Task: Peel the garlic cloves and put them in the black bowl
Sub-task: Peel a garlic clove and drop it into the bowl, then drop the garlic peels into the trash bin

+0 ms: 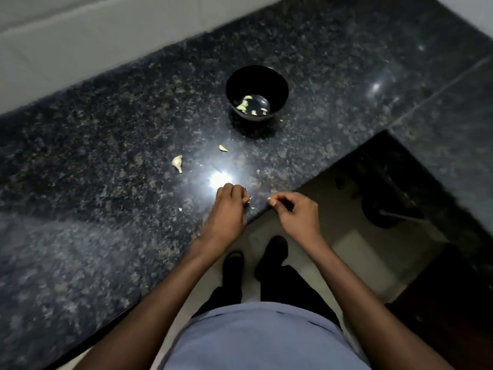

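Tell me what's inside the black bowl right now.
The bowl holds a few pale peeled cloves, lying toward its near-left floor. The near wall hides the part of the floor right behind it, so an exact count is uncertain.

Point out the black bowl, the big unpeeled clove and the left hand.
black bowl point(282, 84): head view, bare inner wall on the right.
big unpeeled clove point(177, 162): head view, middle of its body.
left hand point(229, 206): head view, back of the hand.

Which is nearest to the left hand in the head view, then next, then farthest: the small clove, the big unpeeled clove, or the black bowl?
From the left hand:
1. Small clove, just beyond it.
2. Big unpeeled clove, off to its left; close to the first.
3. Black bowl, farthest back.
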